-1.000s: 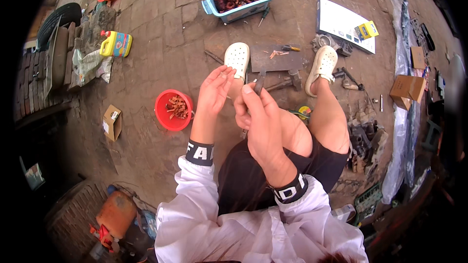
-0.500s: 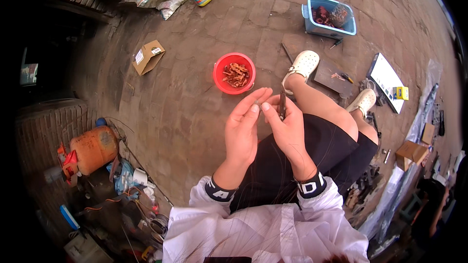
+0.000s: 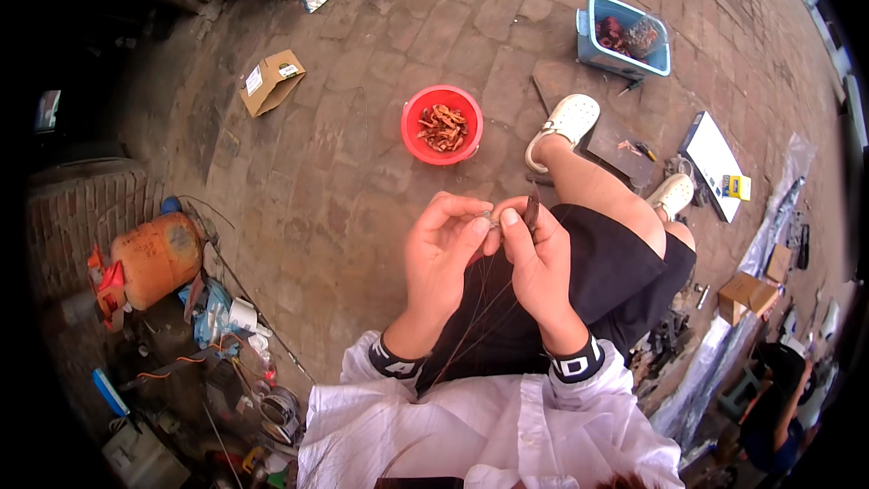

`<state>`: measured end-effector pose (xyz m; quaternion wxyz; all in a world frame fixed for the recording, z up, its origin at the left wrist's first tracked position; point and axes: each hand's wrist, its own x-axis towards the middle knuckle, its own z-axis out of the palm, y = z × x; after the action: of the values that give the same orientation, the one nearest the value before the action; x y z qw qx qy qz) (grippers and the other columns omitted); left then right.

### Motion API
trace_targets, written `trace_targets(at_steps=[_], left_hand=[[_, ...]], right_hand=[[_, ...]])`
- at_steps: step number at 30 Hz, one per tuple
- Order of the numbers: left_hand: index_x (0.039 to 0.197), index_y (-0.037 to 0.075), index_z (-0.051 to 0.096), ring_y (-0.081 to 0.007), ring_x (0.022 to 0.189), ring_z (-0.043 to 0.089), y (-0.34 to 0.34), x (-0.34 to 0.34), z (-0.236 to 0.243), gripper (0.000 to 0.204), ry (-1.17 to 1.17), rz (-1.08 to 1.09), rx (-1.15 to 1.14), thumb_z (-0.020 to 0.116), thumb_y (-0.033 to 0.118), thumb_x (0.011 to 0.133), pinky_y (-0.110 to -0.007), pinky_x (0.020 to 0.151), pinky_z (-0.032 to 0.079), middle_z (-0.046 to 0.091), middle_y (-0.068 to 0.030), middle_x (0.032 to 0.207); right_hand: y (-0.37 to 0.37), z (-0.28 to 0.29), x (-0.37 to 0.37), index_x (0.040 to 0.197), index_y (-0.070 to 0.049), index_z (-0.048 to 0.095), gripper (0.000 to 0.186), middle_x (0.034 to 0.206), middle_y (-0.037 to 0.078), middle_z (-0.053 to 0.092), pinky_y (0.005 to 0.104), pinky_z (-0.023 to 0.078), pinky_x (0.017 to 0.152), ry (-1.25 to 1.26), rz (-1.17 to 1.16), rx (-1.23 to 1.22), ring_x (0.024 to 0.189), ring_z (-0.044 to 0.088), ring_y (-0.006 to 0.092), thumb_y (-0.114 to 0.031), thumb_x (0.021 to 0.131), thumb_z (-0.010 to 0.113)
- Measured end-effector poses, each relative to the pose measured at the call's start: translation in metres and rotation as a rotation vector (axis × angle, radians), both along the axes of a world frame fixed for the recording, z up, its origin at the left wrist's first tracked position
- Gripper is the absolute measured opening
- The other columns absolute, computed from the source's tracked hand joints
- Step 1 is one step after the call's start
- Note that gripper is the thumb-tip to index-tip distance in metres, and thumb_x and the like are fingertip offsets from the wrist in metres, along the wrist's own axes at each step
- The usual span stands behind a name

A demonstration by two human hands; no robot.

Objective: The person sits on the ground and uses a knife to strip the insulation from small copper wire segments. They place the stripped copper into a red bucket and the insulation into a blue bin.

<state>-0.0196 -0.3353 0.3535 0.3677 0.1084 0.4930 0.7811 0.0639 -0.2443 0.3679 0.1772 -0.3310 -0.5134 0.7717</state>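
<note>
My left hand [image 3: 442, 249] and my right hand [image 3: 541, 258] meet in front of my lap, with both thumbs and fingertips pinched together. Between the fingertips is a tiny greyish piece [image 3: 491, 215], too small to name. A dark, slim tool [image 3: 532, 208] stands up out of my right hand, held against the fingers; its kind cannot be made out. Beyond the hands, a red bucket [image 3: 409, 118] on the ground contains a pile of reddish-brown strips [image 3: 444, 129].
A blue bin [image 3: 625, 62] with dark red coils stands at the far right. A dark board [image 3: 620, 156], a white flat box [image 3: 711, 163] and cartons [image 3: 748, 292] lie to the right. At left are an open cardboard box [image 3: 272, 83], an orange gas cylinder [image 3: 156, 261] and clutter.
My hands have moved slightly down, and the left fingers are more bent around the small piece. The dark tool leans differently and shows shorter. The whole view has shifted a little.
</note>
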Motion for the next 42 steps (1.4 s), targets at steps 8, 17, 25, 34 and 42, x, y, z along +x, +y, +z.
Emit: trace_targets(at_steps=[8,17,25,34,42], left_hand=[[0.102,-0.003,0.06,-0.012,0.085,0.061,-0.01,-0.005,0.001,0.014,0.131,0.076,-0.004,0.064,-0.004,0.089,-0.024,0.074,0.052,0.057,-0.0062,0.098],[0.1,-0.005,0.061,-0.0162,0.092,0.064,-0.018,-0.002,0.01,0.017,0.371,0.151,-0.067,0.065,-0.01,0.085,-0.027,0.082,0.055,0.06,-0.0099,0.101],[0.1,-0.004,0.06,-0.016,0.086,0.066,-0.019,0.009,0.019,0.014,0.195,0.056,-0.057,0.064,-0.008,0.087,-0.027,0.078,0.056,0.064,-0.01,0.092],[0.098,-0.003,0.058,-0.0132,0.073,0.063,-0.01,0.016,0.019,0.011,-0.124,0.054,-0.026,0.061,-0.005,0.087,-0.026,0.067,0.052,0.065,-0.0091,0.086],[0.097,-0.003,0.059,-0.0131,0.07,0.063,-0.008,0.017,0.016,0.011,-0.14,-0.014,-0.025,0.063,-0.004,0.087,-0.024,0.065,0.052,0.065,-0.009,0.082]], right_hand=[[-0.005,0.015,0.0,0.102,0.001,0.06,0.014,0.08,0.003,0.066,0.0194,0.046,0.061,0.012,-0.055,-0.068,0.073,0.062,0.0063,-0.012,0.096,0.059],[-0.02,0.011,-0.002,0.097,0.002,0.064,0.009,0.062,-0.004,0.056,0.0175,0.038,0.055,-0.01,-0.124,0.183,0.059,0.049,-0.0005,-0.004,0.09,0.066],[-0.015,0.014,0.013,0.092,0.001,0.062,0.012,0.072,0.001,0.063,0.0191,0.04,0.055,0.043,-0.101,0.154,0.062,0.053,0.0027,-0.01,0.096,0.06],[-0.011,0.016,0.024,0.093,0.003,0.061,0.016,0.083,0.007,0.066,0.0262,0.053,0.072,0.101,-0.065,-0.14,0.077,0.064,0.0119,-0.011,0.099,0.054],[0.0,0.014,0.032,0.093,0.001,0.061,0.012,0.079,0.004,0.064,0.0188,0.041,0.056,0.108,-0.015,-0.294,0.065,0.055,0.0049,-0.01,0.097,0.058]])
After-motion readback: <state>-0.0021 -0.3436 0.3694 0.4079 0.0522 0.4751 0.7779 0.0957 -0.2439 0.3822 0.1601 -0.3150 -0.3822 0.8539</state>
